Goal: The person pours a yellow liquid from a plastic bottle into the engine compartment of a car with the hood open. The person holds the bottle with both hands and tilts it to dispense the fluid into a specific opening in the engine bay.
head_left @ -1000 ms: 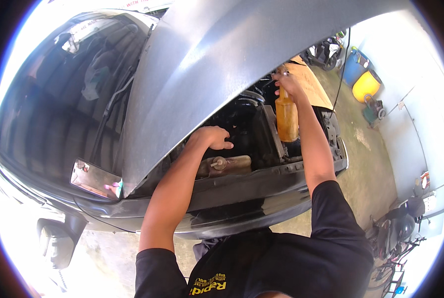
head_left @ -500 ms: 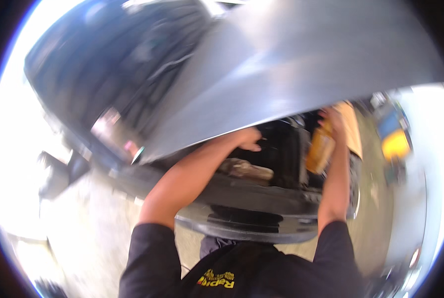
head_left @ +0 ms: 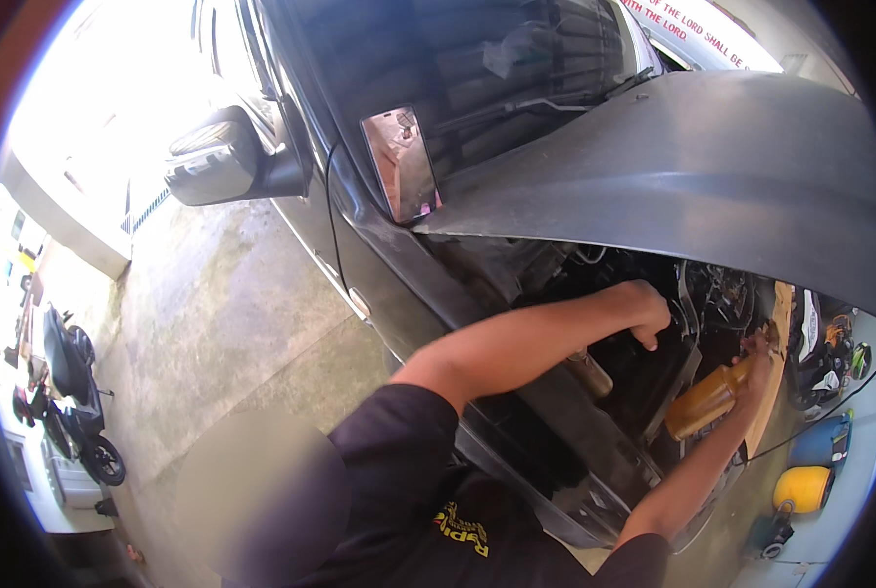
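Note:
Both my arms reach into the engine bay (head_left: pixel 619 377) of a dark grey car, beneath its raised hood (head_left: pixel 712 167). My left hand (head_left: pixel 644 309) hangs over the bay with its fingers curled down; whatever they may hold is hidden. At the bay's right side, my right hand (head_left: pixel 754 361) is closed round the upper end of an amber, bottle-like container (head_left: pixel 701 404), which lies tilted. A brownish, bottle-shaped thing (head_left: pixel 592 375) sits below my left forearm, partly covered by it. Beside my right hand stands a tan board-like panel (head_left: pixel 779 338).
A phone (head_left: pixel 402 162) leans at the windshield's lower corner. The side mirror (head_left: pixel 224 157) juts out left. Yellow (head_left: pixel 803 489) and blue containers (head_left: pixel 818 441) stand by the right wall, near a dark cable. A motorcycle (head_left: pixel 71 382) is parked far left on the concrete floor (head_left: pixel 232 323).
The view has swung left and sharpened, bringing the side mirror and motorcycle into clear sight. My left hand stays curled over the bay, and my right hand remains at the amber container.

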The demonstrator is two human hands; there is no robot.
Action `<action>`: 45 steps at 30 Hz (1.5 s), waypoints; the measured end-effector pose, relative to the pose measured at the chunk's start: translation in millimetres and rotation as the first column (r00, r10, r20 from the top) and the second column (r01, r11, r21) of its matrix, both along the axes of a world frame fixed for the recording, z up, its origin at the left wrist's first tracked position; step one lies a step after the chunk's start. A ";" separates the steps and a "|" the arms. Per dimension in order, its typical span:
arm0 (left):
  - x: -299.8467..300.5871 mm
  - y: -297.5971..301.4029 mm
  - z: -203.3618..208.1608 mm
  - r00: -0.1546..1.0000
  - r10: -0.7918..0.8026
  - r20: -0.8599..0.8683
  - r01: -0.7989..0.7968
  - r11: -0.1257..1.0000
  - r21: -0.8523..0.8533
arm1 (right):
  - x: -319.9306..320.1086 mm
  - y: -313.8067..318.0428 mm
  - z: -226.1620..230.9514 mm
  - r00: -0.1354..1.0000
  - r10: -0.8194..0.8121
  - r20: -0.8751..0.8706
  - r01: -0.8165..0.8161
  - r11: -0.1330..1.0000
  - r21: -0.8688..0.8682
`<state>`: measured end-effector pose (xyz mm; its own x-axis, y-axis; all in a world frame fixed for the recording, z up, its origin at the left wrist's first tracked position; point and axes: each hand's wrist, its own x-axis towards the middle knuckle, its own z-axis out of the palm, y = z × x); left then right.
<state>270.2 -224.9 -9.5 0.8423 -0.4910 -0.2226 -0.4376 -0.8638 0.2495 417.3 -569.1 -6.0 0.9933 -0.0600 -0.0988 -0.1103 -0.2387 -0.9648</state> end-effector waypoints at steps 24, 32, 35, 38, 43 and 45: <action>-13.5 14.9 -17.0 0.976 -0.165 -0.143 0.167 0.986 -0.002 | -44.9 22.1 23.2 0.986 0.009 0.167 -0.034 0.989 0.147; -16.9 13.7 -15.8 0.965 -0.152 -0.212 0.168 0.984 0.059 | -52.6 29.8 43.3 0.971 -0.091 0.220 0.061 0.988 0.142; -19.7 9.6 -16.1 0.963 -0.152 -0.223 0.171 0.983 0.066 | -46.8 30.1 36.1 0.950 -0.159 0.268 0.145 0.987 0.069; -17.6 7.7 -15.3 0.960 -0.180 -0.215 0.197 0.979 0.061 | -30.4 31.7 32.8 0.946 -0.215 0.241 0.236 0.970 -0.061; -16.7 9.0 -15.9 0.961 -0.185 -0.207 0.200 0.978 0.056 | -21.7 47.4 21.8 0.933 -0.184 0.310 0.185 0.982 0.029; -12.7 6.1 -13.1 0.953 -0.184 -0.242 0.209 0.974 0.083 | -19.7 42.2 17.8 0.931 -0.150 0.332 0.151 0.988 0.024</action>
<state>257.5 -218.8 -22.5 0.6504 -0.6042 -0.4603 -0.5425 -0.7937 0.2753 397.5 -526.9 11.8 0.9486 -0.2112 0.2356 0.1815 -0.2466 -0.9520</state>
